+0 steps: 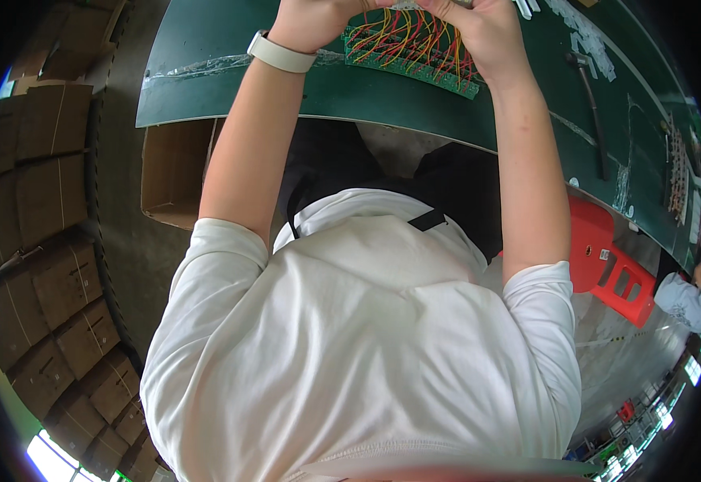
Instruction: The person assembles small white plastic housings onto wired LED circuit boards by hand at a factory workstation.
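The wired green board [411, 64] lay between left hand [318, 20] and right hand [489, 34], just this side of their fingers [449, 11], whose grip I couldn't tell; a red seat [585, 237] bore an unreadable label [604, 255]

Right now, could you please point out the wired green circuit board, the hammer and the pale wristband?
Wired green circuit board [415, 70]: head view, on its green surface toward the near edge.
Hammer [594, 114]: head view, midway along its handle.
Pale wristband [280, 55]: head view, middle of the band.
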Demonstrator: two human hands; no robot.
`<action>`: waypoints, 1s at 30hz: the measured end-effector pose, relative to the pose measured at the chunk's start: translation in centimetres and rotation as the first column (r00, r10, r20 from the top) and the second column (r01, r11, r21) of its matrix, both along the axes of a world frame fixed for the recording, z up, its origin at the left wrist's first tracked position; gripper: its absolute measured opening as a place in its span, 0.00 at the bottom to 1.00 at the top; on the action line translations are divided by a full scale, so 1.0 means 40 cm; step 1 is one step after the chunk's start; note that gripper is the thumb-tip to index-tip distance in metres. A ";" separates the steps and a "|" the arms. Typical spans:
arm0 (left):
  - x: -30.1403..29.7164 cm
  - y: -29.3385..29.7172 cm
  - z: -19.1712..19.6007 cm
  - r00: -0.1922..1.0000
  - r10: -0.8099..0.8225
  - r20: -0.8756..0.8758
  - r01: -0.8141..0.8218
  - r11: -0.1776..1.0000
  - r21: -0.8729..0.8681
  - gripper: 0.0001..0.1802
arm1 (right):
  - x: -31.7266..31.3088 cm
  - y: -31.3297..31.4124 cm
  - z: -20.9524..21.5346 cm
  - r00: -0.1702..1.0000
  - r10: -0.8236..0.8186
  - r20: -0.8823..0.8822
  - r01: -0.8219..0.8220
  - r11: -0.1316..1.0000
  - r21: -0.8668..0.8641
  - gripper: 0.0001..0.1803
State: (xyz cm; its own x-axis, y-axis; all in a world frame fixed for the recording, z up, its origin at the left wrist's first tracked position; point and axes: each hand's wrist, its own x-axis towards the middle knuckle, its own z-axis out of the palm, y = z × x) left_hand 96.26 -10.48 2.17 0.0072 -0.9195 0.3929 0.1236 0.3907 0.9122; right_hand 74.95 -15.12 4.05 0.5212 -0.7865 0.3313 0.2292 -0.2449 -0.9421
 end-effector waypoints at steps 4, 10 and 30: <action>0.002 -0.033 -0.012 0.990 -0.139 0.002 0.139 0.990 -0.011 0.05 | 0.008 -0.013 -0.007 0.994 0.065 0.082 -0.070 0.996 0.057 0.09; -0.162 0.053 0.029 0.668 0.663 0.339 -0.674 0.731 -0.102 0.03 | 0.058 0.077 0.000 0.792 -0.609 -0.041 0.536 0.727 -0.429 0.07; -0.202 0.091 -0.025 0.337 0.848 0.409 -0.718 0.512 -0.471 0.12 | 0.072 0.122 -0.035 0.739 -0.673 0.010 0.647 0.707 -0.285 0.07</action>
State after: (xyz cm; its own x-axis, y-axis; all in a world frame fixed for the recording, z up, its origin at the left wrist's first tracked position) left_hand 88.16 -6.85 1.17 0.4235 -0.5176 0.7434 -0.7945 0.1820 0.5794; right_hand 77.85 -10.25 2.66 -0.0625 -0.8346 0.5473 -0.1634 -0.5324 -0.8306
